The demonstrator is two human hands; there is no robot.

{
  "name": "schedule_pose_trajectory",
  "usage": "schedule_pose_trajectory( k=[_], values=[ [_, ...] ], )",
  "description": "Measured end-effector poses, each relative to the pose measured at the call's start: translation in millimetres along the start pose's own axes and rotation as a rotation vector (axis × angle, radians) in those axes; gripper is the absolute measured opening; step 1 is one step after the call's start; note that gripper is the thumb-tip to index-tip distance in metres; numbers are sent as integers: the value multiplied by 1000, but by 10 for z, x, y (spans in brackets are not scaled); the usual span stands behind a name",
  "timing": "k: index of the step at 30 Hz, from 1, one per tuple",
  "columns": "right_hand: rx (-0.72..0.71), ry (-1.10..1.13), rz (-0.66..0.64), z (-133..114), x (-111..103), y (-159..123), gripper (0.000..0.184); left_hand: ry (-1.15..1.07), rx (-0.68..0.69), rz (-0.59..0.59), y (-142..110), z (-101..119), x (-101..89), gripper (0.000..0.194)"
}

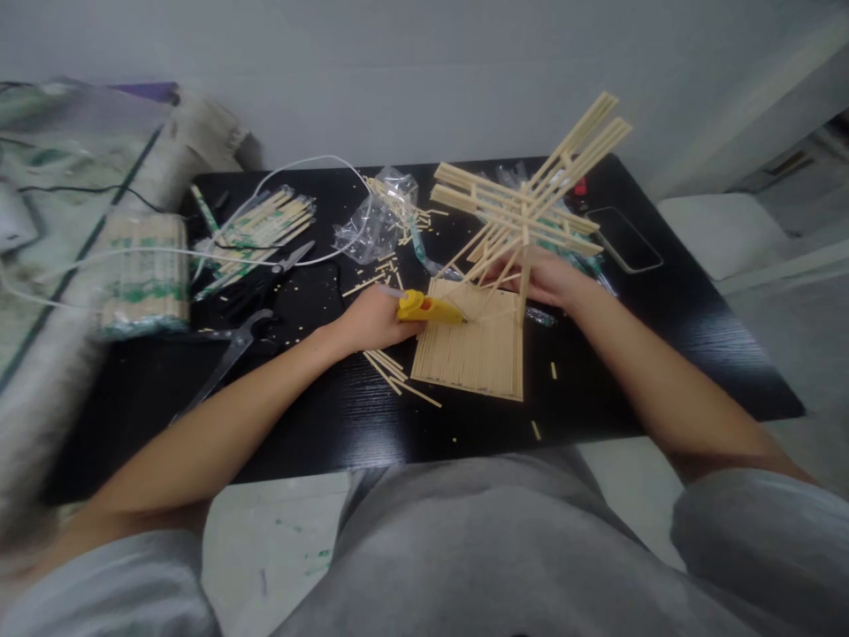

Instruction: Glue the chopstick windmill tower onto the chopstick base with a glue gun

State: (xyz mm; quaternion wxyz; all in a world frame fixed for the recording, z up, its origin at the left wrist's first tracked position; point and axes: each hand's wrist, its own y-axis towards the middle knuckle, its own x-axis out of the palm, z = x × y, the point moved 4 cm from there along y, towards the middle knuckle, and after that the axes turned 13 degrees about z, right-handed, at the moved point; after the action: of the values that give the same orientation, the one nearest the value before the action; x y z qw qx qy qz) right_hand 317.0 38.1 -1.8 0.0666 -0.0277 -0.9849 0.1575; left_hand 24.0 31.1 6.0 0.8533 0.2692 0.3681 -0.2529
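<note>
My left hand (377, 318) is closed round a yellow hot glue gun (428, 308). Its nozzle points right, at or just above the square base (474, 358) of side-by-side wooden sticks. From this base rises a stick windmill model (525, 212), with crossed blades of paired sticks at its top. Behind the slanted sticks, my right hand (545, 276) grips the model's lower frame; some of its fingertips are hidden. Several loose sticks (398, 373) lie on the table beside the base, below my left hand.
On the black table (345, 425) lie scissors (292, 258), larger shears (235, 345), wrapped sticks (265, 230), a stick bundle (146, 274), clear wrappers (371, 226) and cut pieces (388, 265). A phone (624, 239) rests at right. A white cable (232, 250) crosses the left side.
</note>
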Motion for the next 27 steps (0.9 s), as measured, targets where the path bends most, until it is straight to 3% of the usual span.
schedule_pose_trajectory(
  k=[17,27],
  values=[
    [-2,33,-40,15,-13,31,11,-24,-10,14,-4,52,-19,7],
    [7,-4,12,-15,7,8,13,-19,-21,27,-3,44,-16,8]
  ],
)
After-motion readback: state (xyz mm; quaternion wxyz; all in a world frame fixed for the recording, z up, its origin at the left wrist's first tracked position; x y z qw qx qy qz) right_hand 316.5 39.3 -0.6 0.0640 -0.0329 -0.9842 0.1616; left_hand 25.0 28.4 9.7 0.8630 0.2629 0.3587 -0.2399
